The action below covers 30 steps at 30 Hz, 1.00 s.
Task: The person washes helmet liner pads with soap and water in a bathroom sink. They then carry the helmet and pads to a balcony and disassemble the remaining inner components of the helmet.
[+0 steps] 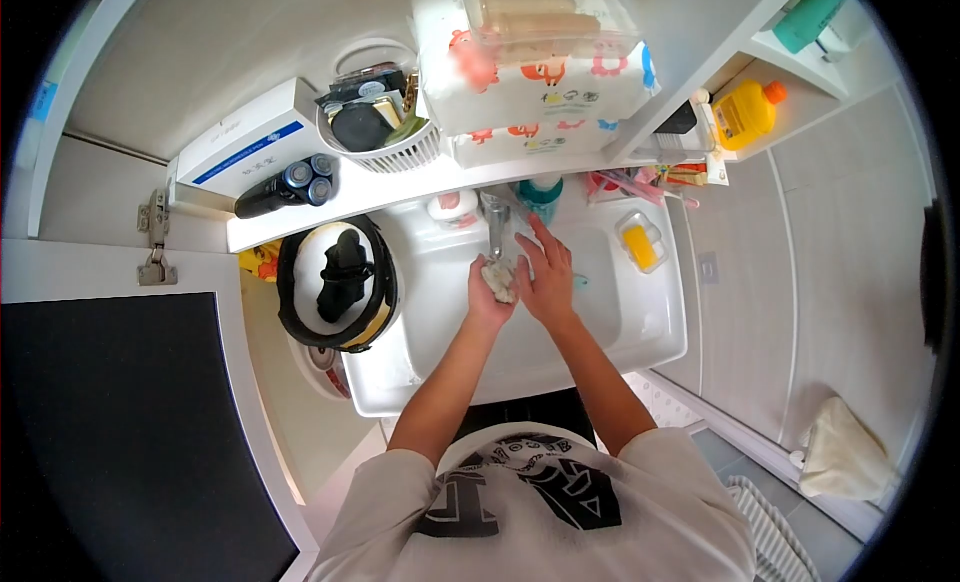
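Note:
Below the chrome faucet (497, 237), over the white sink (430, 327), my left hand (486, 304) is closed on a small whitish crumpled lump (499, 279). It looks like wet cloth, but its exact kind is hard to make out. Just right of it, my right hand (547, 280) has its fingers stretched out and apart, pointing toward the faucet. I see nothing held in that hand. Behind the fingers stands a teal bottle (541, 194), and a white and pink bottle (454, 209) sits left of the faucet.
A yellow soap bar (639, 246) lies in a clear dish on the sink's right. At left, a black-rimmed round container (290, 292) holds a black item. The shelf above carries an electric shaver (290, 187), a white basket (405, 154) and tissue packs (540, 97). A mirrored cabinet door (120, 412) hangs open.

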Available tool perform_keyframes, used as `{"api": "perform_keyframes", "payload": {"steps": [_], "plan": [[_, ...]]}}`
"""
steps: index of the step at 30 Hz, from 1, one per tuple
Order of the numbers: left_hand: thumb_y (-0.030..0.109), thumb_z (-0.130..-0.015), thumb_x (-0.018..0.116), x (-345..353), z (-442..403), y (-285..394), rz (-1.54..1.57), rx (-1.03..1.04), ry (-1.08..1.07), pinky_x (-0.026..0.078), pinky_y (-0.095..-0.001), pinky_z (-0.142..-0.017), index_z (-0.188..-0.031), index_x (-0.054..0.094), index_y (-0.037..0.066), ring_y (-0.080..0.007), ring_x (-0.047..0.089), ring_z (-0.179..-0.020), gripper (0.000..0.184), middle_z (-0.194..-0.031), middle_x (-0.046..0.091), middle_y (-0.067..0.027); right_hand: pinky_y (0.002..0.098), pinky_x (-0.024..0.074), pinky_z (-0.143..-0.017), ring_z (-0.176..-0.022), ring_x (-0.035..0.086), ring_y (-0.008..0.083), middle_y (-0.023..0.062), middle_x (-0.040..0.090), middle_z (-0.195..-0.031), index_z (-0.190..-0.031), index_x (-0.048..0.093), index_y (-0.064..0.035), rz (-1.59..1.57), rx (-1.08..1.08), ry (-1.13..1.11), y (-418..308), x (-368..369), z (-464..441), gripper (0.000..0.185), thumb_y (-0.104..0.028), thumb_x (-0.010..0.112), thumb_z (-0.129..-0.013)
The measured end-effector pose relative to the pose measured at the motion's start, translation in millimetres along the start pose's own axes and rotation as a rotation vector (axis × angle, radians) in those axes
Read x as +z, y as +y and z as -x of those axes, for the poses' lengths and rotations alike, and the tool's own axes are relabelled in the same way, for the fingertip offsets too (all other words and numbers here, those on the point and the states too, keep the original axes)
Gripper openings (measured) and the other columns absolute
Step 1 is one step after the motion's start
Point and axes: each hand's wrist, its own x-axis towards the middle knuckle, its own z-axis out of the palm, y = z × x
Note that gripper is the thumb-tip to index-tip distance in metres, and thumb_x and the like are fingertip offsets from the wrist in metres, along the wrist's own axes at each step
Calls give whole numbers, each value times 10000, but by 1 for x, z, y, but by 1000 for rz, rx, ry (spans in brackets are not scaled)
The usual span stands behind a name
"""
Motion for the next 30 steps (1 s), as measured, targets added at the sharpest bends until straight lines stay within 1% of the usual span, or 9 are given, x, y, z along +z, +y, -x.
{"api": "perform_keyframes", "payload": {"steps": [1, 4, 6, 8, 12, 17, 25, 28, 30], "plan": [[499, -975, 440, 1, 0, 2, 27, -25, -28, 484, -424, -1002, -1283, 552, 120, -258, 609, -1143, 502, -1202, 640, -88, 465, 422, -980, -1151, 554, 333, 101, 465, -1503, -1226, 632, -78, -3, 1, 6, 1, 1, 1, 410, -75, 629, -816], [491, -1002, 445, 36, 16, -7, -71, 1, 130, 454, -258, -493, -1141, 523, 164, -193, 641, -834, 364, -1027, 619, -31, 440, 434, -965, -1108, 590, 313, 116, 481, -1497, -1160, 668, -72, -21, 40, 2, 3, 4, 6, 350, -38, 618, -816], [496, -1012, 428, 7, 2, -2, -109, -44, 5, 498, -350, -789, -1222, 546, 151, -221, 640, -990, 422, -1117, 641, -60, 426, 440, -953, -1076, 611, 299, 122, 491, -1492, -1128, 686, -71, -27, 55, 7, 5, 6, 10, 330, -13, 611, -812], [497, -1025, 415, -6, 0, 2, -142, -52, -76, 527, -391, -915, -1249, 560, 146, -233, 644, -1050, 441, -1143, 656, -68, 418, 447, -937, -1040, 624, 285, 120, 496, -1487, -1108, 696, -77, -26, 46, 24, 6, 9, 13, 334, 6, 610, -797], [481, -1045, 419, 1, 6, -1, -240, 33, 44, 556, -356, -786, -1181, 568, 159, -217, 659, -985, 381, -1078, 664, -36, 410, 448, -935, -1035, 627, 279, 119, 496, -1487, -1108, 698, -87, -31, 45, 39, 7, 9, 13, 349, 23, 613, -788], [496, -998, 526, 42, 31, -9, -474, 172, 317, 410, -297, -410, -1052, 579, 140, -176, 566, -570, 364, -809, 617, -35, 421, 435, -965, -1105, 603, 301, 122, 494, -1488, -1149, 681, -88, -65, 66, -4, 4, 5, 13, 378, 14, 617, -791], [450, -1001, 545, 63, 71, -7, -704, 177, 359, 427, -301, -418, -1038, 595, 99, -151, 581, -617, 356, -824, 607, -28, 508, 385, -1054, -1299, 483, 421, 200, 493, -1450, -1263, 608, -49, -167, -9, 14, -27, -7, 40, 469, -76, 634, -795], [556, -1014, 444, 54, 79, -12, -730, 166, 269, 539, -318, -656, -1169, 605, 67, -186, 653, -890, 537, -981, 650, -62, 516, 380, -1064, -1308, 480, 424, 181, 523, -1428, -1284, 604, -42, -281, -45, -59, -36, 2, 59, 502, -120, 628, -789], [580, -1010, 424, 54, 87, -12, -702, 156, 221, 512, -327, -728, -1193, 598, 66, -182, 632, -947, 572, -1018, 648, -61, 515, 382, -1066, -1306, 483, 424, 162, 529, -1430, -1296, 602, -44, -290, -118, -86, -42, 4, 60, 515, -149, 629, -792]]}}
